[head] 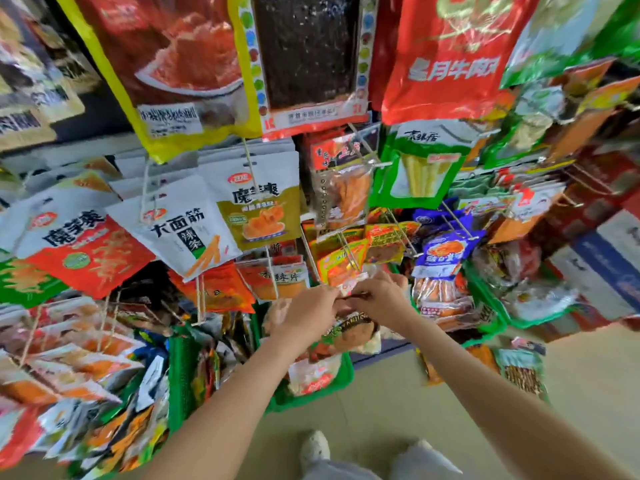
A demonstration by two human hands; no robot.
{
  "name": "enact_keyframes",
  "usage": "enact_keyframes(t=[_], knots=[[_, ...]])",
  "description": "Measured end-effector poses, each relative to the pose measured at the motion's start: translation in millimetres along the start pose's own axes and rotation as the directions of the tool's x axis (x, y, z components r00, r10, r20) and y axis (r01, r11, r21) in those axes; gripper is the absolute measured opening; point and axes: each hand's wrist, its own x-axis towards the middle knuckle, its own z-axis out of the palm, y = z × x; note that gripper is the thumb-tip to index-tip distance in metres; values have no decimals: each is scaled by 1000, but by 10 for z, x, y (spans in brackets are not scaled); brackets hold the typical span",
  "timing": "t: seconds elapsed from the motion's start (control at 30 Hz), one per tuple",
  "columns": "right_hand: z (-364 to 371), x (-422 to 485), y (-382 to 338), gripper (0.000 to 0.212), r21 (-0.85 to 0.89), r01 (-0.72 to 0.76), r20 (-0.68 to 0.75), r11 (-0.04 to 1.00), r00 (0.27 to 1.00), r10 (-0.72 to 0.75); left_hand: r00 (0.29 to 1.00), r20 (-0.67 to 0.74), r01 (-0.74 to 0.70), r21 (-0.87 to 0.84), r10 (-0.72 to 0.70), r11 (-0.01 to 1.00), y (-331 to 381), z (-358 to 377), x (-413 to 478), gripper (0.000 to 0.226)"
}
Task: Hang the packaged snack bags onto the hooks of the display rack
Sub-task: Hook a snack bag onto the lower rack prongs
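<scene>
Both my hands meet low at the middle of the display rack. My left hand (310,311) and my right hand (379,296) pinch the pale top edge of a snack bag (353,329), whose orange and brown body hangs below my fingers. The bag's top sits just under the tip of a thin metal hook (346,252) that carries yellow and orange packets (341,263). Whether the bag's hole is on the hook is hidden by my fingers and blur.
Packets hang all around: white bags (194,233) at left, a blue bag (440,254) at right, big red bags (446,60) above. Green baskets (341,377) with loose packets stand on the floor below. A packet (523,370) lies on the tan floor at right. My shoes show at the bottom.
</scene>
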Motion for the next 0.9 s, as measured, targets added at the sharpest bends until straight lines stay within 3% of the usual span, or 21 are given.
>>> enact_keyframes(t=[0.13,0.37,0.5,0.6,0.8,0.9], knots=[[-184,0,384,20,-10,-87,29,996,996,87,997,-18,-75,88,77,993,359,141,249,23],[-694,155,1140,22,20,-157,-29,987,987,157,993,-122,5,-11,-6,1000,1115,325,928,27],[-945,321,1620,23,-20,-64,4,998,998,65,989,-96,98,-159,-114,982,1443,580,1224,20],[-1058,386,1768,22,17,12,75,1000,997,-14,969,-159,151,-224,-189,963,1604,702,1241,17],[-893,483,1491,17,-30,236,146,971,962,-229,905,-237,264,-342,-354,902,1466,646,875,20],[-729,464,1215,18,-139,319,150,938,943,-298,863,-272,335,-323,-425,885,1283,570,638,23]])
